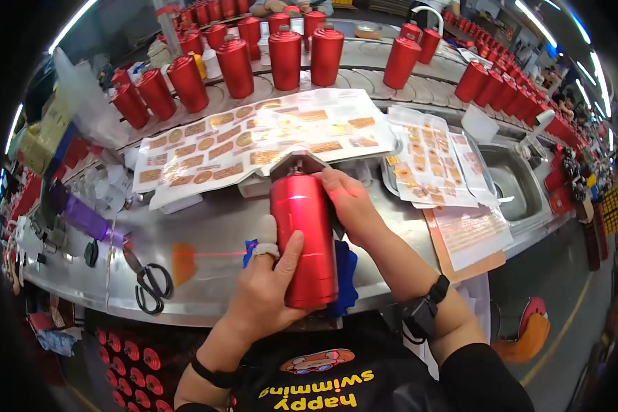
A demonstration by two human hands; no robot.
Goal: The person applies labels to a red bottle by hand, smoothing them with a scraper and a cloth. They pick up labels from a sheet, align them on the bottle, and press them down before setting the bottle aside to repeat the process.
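A red metal bottle (302, 240) with a bare threaded neck leans in front of me over the steel bench. My left hand (268, 278) is wrapped round its lower left side, thumb across the front; a finger has a pale wrapping. My right hand (347, 199) is closed at the bottle's upper right shoulder, its fingertips partly hidden. Behind the neck stands an angled dark metal bracket (305, 159), close to the right fingers. Blue cloth (347, 275) shows behind the bottle. A thin red light line crosses bench and bottle.
Sheets of gold decals (220, 141) lie behind the bottle, with more decal sheets (429, 158) on a tray at right. Black scissors (151, 281) lie left, near an orange scraper-like piece (183, 263). Red bottles (285, 58) line the far conveyor (357, 79). A sink (508, 182) is at right.
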